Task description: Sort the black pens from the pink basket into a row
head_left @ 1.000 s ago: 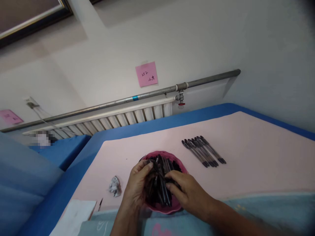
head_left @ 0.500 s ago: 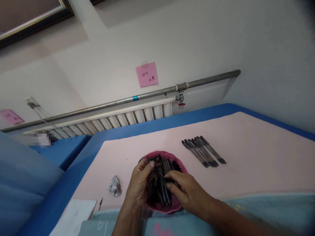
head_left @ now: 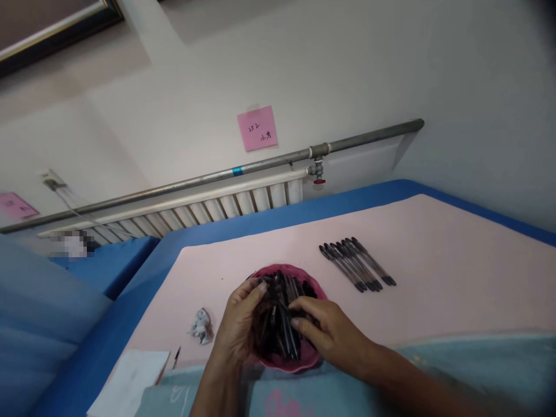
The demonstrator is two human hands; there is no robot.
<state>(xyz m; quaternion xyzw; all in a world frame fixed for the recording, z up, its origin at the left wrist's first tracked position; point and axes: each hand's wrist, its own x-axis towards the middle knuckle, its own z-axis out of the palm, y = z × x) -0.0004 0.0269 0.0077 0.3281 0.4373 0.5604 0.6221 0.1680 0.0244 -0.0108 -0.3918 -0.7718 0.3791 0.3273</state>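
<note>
A pink basket [head_left: 299,367] with a wavy rim stands in front of me, full of black pens [head_left: 289,333] and other dark parts. Over its left side, my left hand [head_left: 243,315] is closed, thumb and fingers pinched on a small dark piece that I cannot make out. My right hand [head_left: 332,330] is closed on a dark pen above the basket's right side, and its fingers hide much of it. Beyond the basket to the right, several capped black pens [head_left: 356,263] lie side by side in a slanted row.
Pale pink sheeting [head_left: 447,260] covers the blue-edged table. Left of the basket are a crumpled wrapper [head_left: 201,326], a single thin pen [head_left: 176,357] and white paper [head_left: 130,382]. A teal cloth [head_left: 486,359] runs along the near edge. A radiator [head_left: 208,209] is behind.
The view has shifted slightly. My left hand has moved a little left, away from my right hand, which keeps its pinch over the basket. The row of pens is unchanged.
</note>
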